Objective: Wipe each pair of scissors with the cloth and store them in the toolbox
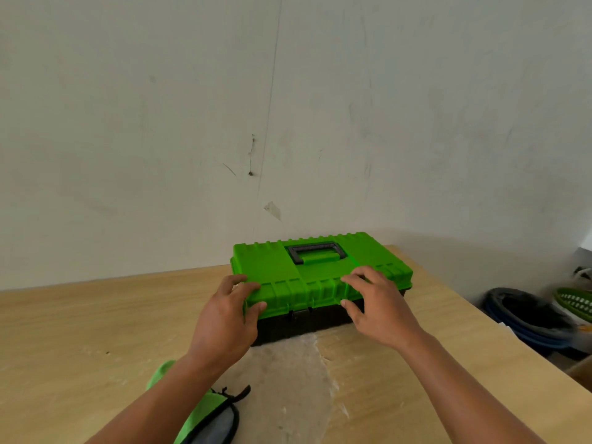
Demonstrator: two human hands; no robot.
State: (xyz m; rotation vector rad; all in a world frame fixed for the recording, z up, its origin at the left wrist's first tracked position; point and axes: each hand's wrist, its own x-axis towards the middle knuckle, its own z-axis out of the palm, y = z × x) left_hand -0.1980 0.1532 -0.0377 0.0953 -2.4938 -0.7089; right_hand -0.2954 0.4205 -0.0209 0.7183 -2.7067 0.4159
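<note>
Toward the far side of a wooden table (80, 322), close to a scuffed white wall (160, 123): a toolbox (314, 283) with a black base and a bright green lid (266, 264), lid down, black handle (315, 251) folded flat on top.

Left hand (224, 318) clamped on the lid's near left corner, fingers curled over the top edge, thumb against the front face. Right hand (381, 302) gripping the lid's near right part the same way, fingers bent over the top, thumb against the front, low down.

Near left, partly under the left forearm: a green and black fabric item (211, 415), cloth or pouch hard to tell. A pale worn patch (294, 373) on the table just near of the toolbox.

Off the table's right edge, lower down: dark tubs (528, 315) and a green basket (575, 299).
</note>
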